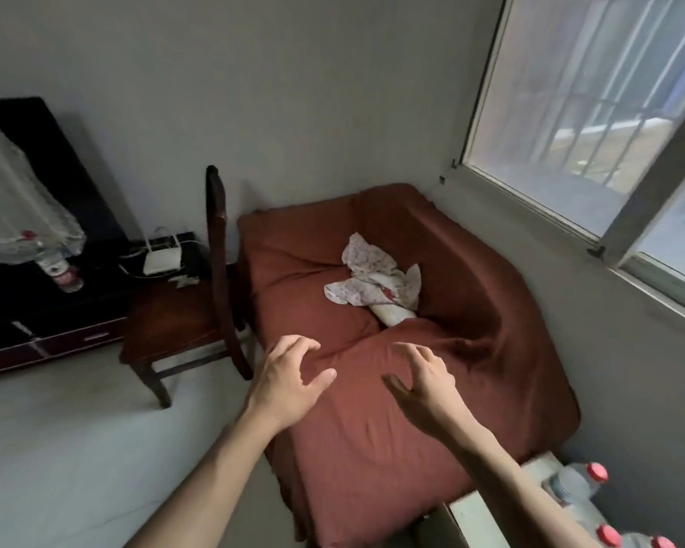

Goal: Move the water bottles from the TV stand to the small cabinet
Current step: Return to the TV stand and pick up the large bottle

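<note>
- Reaching out over the bed (372, 448), the left hand (289, 383) and right hand (422, 383) are both empty, fingers spread wide and curled, holding nothing.
- One bottle (58, 267) is left on the TV stand (36, 310), far left, partly under a lace cover (12, 191), well apart from both hands.
- Three red-capped bottles (578, 482) already stand on the small cabinet (471, 516) at lower right, close under the right forearm.
- Risk, as I judge it: turning left, the right forearm could sweep those bottles off the cabinet, since they crowd its edge.
- Another risk: grabbing the last bottle may snag the lace and drag it, or the router (162, 261) cables nearby.
- The chair (182, 322) stands between the hands and the stand, so a hasty step could knock it.
</note>
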{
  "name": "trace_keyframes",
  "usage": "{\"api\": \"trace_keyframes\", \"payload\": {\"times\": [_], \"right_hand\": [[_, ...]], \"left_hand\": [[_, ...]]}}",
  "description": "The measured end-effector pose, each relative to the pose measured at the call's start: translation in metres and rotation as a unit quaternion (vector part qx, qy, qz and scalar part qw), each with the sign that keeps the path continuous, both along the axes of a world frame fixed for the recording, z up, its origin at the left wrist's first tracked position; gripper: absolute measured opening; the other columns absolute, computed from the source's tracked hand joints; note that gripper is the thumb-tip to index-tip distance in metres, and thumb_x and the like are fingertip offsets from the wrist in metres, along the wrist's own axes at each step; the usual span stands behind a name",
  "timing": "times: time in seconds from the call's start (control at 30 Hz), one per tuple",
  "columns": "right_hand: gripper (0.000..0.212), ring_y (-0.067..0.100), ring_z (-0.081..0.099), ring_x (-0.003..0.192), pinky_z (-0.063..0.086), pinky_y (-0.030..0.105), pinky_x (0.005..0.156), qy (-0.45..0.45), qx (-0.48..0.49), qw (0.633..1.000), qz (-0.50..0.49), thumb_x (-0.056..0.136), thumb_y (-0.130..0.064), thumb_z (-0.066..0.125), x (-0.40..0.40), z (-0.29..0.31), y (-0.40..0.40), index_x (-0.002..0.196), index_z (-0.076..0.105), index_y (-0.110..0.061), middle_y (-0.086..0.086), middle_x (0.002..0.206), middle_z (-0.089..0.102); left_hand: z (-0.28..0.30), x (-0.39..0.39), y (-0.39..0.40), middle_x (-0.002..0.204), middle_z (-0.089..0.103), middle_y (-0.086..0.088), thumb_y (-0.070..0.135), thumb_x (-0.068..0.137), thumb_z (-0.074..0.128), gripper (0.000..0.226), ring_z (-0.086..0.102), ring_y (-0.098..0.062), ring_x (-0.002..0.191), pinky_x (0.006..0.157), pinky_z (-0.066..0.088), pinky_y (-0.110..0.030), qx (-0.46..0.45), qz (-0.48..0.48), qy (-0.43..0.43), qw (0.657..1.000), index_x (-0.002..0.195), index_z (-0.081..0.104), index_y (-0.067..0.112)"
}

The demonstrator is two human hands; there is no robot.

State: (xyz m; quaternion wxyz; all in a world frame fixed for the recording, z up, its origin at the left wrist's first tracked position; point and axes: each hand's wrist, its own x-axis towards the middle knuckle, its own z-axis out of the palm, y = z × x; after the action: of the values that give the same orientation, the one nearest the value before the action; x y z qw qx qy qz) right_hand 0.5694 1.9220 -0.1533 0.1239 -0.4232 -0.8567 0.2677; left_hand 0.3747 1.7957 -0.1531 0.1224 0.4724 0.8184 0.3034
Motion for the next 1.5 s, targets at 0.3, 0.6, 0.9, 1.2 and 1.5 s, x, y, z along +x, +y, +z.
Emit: {"api": "trace_keyframes", "payload": {"times": [0.3, 0.6, 0.9, 1.2, 1.5], "right_hand": [[0.046, 0.027, 0.039, 0.131, 0.037, 0.048, 0.102, 0.013, -0.015, 0.985, 0.173, 0.092, -0.038, 0.054, -0.101, 0.006, -0.024, 0.136, 0.046, -0.032, -0.005, 0.143, 0.045], [0.044, 0.027, 0.04, 0.128, 0.036, 0.047, 0.103, 0.007, -0.004, 0.964, 0.268, 0.092, -0.04, 0.055, -0.226, 0.019, -0.127, 0.135, 0.047, -0.034, -0.005, 0.14, 0.047], [0.047, 0.023, 0.037, 0.133, 0.035, 0.049, 0.109, 0.01, 0.019, 0.929, 0.371, 0.094, -0.043, 0.054, -0.334, 0.038, -0.248, 0.139, 0.045, -0.032, -0.006, 0.142, 0.044], [0.047, 0.022, 0.035, 0.135, 0.03, 0.046, 0.113, -0.011, 0.021, 0.899, 0.437, 0.097, -0.041, 0.051, -0.428, 0.042, -0.315, 0.142, 0.042, -0.027, -0.004, 0.137, 0.048], [0.051, 0.024, 0.035, 0.136, 0.035, 0.051, 0.111, 0.009, -0.02, 0.902, 0.432, 0.096, -0.046, 0.051, -0.565, 0.026, -0.326, 0.143, 0.04, -0.029, -0.003, 0.147, 0.04]], "left_hand": [[0.021, -0.056, -0.098, 0.133, 0.051, 0.012, 0.053, 0.088, 0.067, 0.046, 0.051, -0.013, 0.121, 0.101, 0.043, -0.031, -0.028, 0.173, 0.038, 0.984, 0.127, 0.057, 0.03], [0.007, -0.116, -0.211, 0.133, 0.051, 0.013, 0.058, 0.089, 0.061, 0.047, 0.048, -0.012, 0.124, 0.101, 0.045, -0.034, -0.006, 0.257, 0.031, 0.966, 0.127, 0.055, 0.03], [0.016, -0.196, -0.347, 0.136, 0.051, 0.008, 0.054, 0.089, 0.064, 0.049, 0.047, -0.015, 0.125, 0.102, 0.045, -0.038, 0.031, 0.341, 0.025, 0.939, 0.13, 0.055, 0.028], [0.004, -0.259, -0.413, 0.139, 0.052, 0.007, 0.053, 0.089, 0.064, 0.051, 0.047, -0.016, 0.127, 0.104, 0.044, -0.038, 0.043, 0.402, 0.005, 0.915, 0.131, 0.055, 0.026], [0.007, -0.387, -0.428, 0.137, 0.05, 0.011, 0.052, 0.09, 0.065, 0.047, 0.046, -0.013, 0.126, 0.104, 0.044, -0.037, 0.003, 0.401, 0.021, 0.916, 0.13, 0.055, 0.03]]}}
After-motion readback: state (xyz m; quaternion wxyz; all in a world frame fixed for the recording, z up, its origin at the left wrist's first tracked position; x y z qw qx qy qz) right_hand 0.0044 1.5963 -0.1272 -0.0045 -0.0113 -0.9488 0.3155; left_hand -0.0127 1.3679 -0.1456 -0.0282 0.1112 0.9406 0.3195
